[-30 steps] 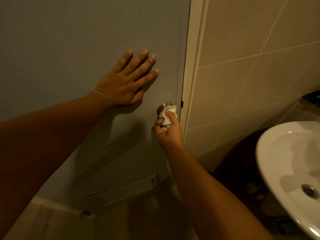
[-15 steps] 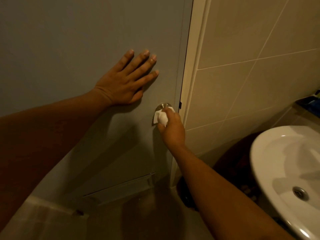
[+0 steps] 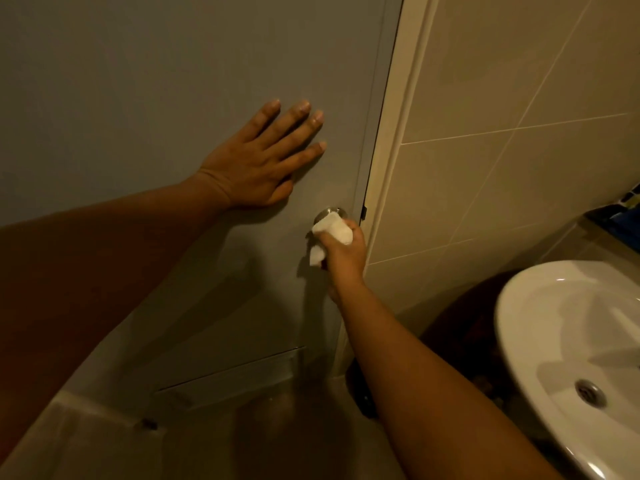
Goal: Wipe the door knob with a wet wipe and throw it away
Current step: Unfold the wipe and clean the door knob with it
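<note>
Door knob (image 3: 333, 213), round and of brushed silver metal, sits low on the right edge of the flat grey-blue door (image 3: 156, 81), close to the cream door frame (image 3: 401, 133); only its upper rim shows, the rest being covered.

One door fills the left and centre of the view, with a long louvred vent panel (image 3: 228, 375) set into its lower part. Beige glazed wall tiles (image 3: 502, 98) cover the wall to the right of the frame. One white ceramic wash basin (image 3: 540, 327) curves in at the lower right, with a single metal drain (image 3: 590, 393) in its bowl.

Two bare forearms reach in from the bottom. The left hand (image 3: 256, 164) lies flat against the door above and to the left of the knob, palm down, four fingers spread and straight, gripping nothing. The right hand (image 3: 344, 254) is closed around one crumpled white wet wipe (image 3: 334, 233), pressing it over the knob from below and in front; a loose corner of the wipe hangs down on the left side of the fist.
</note>
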{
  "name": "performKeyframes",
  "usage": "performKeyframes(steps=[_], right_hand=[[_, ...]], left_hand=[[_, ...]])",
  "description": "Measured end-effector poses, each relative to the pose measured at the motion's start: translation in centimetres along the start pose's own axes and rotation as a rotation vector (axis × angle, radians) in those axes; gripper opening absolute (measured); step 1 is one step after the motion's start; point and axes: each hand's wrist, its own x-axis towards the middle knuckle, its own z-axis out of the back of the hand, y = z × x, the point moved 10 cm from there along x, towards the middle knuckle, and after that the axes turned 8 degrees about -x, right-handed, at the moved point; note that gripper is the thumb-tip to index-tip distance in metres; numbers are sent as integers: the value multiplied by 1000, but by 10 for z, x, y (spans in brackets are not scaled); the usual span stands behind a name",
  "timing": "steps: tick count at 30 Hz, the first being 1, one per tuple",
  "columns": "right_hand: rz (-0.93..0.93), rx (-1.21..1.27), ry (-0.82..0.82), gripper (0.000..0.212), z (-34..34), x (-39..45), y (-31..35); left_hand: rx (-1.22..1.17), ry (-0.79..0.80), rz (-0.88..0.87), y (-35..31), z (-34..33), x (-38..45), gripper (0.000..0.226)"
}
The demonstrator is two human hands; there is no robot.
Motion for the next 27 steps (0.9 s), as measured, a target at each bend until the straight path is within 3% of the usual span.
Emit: performKeyframes(steps=[4, 7, 9, 11, 14, 19, 23, 27], right_hand=[[-372, 882, 97, 44, -40, -17, -21], [-378, 994, 126, 36, -43, -18, -20], [-323, 772, 132, 41, -35, -14, -19], [-202, 386, 72, 43, -16, -7, -15], [121, -177, 7, 41, 4, -2, 13], [590, -927, 86, 44, -4, -6, 37], [633, -1008, 164, 46, -7, -4, 38], [557, -860, 231, 78, 4, -3, 36]], left_hand=[[-6, -9, 1, 0, 1, 0, 65], [-9, -15, 0, 0, 1, 1, 65], [1, -15, -3, 0, 1, 0, 65], [1, -18, -4, -1, 1, -1, 65], [-6, -20, 0, -1, 1, 0, 64], [-17, -15, 10, 1, 1, -1, 65], [-24, 23, 16, 1, -2, -2, 66], [-39, 39, 33, 0, -2, -3, 65]])
